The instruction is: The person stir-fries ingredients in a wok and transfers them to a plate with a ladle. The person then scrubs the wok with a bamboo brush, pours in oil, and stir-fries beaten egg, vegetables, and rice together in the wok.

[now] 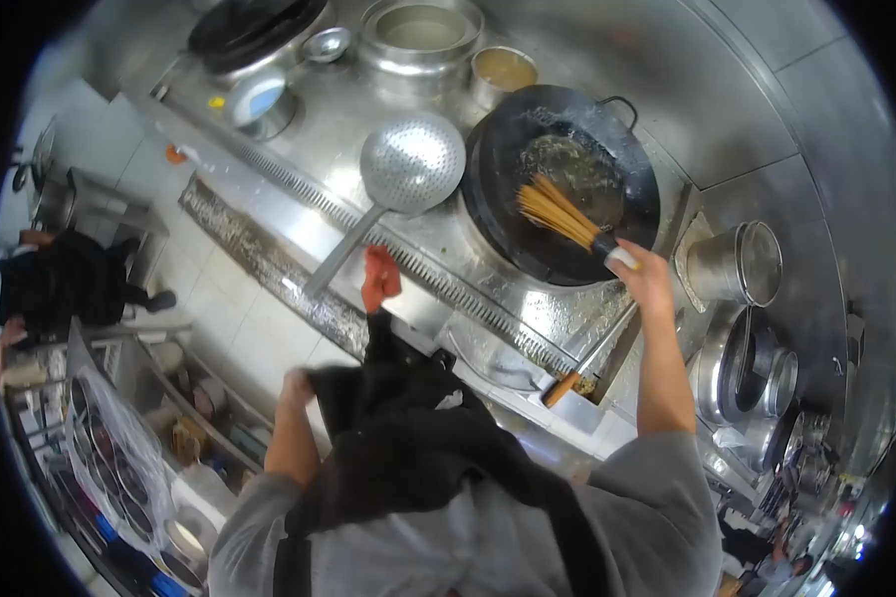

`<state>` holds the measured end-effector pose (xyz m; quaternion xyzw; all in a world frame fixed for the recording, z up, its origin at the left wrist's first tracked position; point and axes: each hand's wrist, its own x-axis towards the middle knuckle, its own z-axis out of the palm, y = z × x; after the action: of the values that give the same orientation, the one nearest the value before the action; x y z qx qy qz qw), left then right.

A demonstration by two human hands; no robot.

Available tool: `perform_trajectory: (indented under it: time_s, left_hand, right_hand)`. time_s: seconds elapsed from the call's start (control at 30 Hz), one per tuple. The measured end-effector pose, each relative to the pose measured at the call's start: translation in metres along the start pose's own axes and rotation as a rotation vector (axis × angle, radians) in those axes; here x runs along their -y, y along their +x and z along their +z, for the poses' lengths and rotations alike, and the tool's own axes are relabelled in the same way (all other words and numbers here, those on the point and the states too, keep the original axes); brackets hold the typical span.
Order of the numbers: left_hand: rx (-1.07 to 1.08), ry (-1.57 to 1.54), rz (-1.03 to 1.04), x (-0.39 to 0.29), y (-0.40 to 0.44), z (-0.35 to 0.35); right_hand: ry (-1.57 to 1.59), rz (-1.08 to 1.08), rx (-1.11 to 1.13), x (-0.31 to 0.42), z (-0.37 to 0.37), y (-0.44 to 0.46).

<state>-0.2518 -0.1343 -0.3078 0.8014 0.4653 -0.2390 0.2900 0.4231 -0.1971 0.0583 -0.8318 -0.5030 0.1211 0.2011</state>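
My right hand (647, 279) is closed around the handle of a bamboo wok brush (558, 214). The brush has tan bristles and a black band, and its bristles point down into a black wok (508, 239). Shallow liquid (592, 164) wets the bottom of the wok. Down by my left side, my left hand (296, 388) is closed at the edge of my black apron (338, 398), its fingertips partly hidden. A large perforated skimmer (413, 164) lies left of the wok, its handle reaching over the counter's front edge.
Behind the skimmer stand a big steel pot (418, 60), a smaller pot of brownish liquid (503, 75) and a metal bowl (259, 104). A slotted drain (448, 298) runs along the front. An orange-handled tool (562, 388) rests there. Lidded pots (757, 264) stand right. Another person (70, 279) is far left.
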Motion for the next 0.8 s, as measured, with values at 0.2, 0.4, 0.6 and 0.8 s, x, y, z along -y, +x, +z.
perform_trajectory:
  time_s: [0.2, 0.4, 0.6, 0.8]
  left_hand:
    - [-0.276, -1.166, -0.019, -0.072, -0.039, -0.127]
    - [-0.319, -0.844, -0.266, -0.125, -0.101, -0.233]
    - [-0.917, -0.585, 0.706, -0.201, -0.260, -0.301]
    - [-1.165, -1.432, 1.412, -0.261, -0.304, -0.298]
  right_hand:
    - [0.055, 0.099, -0.075, -0.083, 0.014, -0.056]
    - [0.164, 0.195, -0.086, -0.078, 0.018, -0.060]
    - [0.109, 0.126, -0.119, -0.106, 0.019, -0.048]
    - [0.226, 0.338, -0.037, -0.072, 0.009, -0.052]
